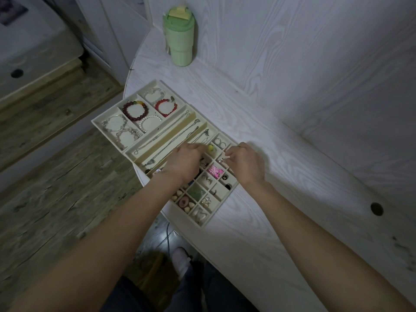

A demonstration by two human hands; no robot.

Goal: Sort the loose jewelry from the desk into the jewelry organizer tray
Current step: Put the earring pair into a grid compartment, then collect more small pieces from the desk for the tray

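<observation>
desk (281,136): pale wood-grain laminate, smooth, low sheen
tray (99,121): cream, matt, soft velvety-looking lining
dark red bracelet (135,110): glossy round beads
red bracelet (166,107): glossy beads, brighter red
white bracelet (149,122): small pearly beads, soft lustre
chains (166,140): thin silver-tone metal, shiny
rings (219,143): silver-tone metal, polished
tumbler (180,41): light green plastic look, matt, smooth
floor (56,176): worn wood planks, rough grain, dull
</observation>
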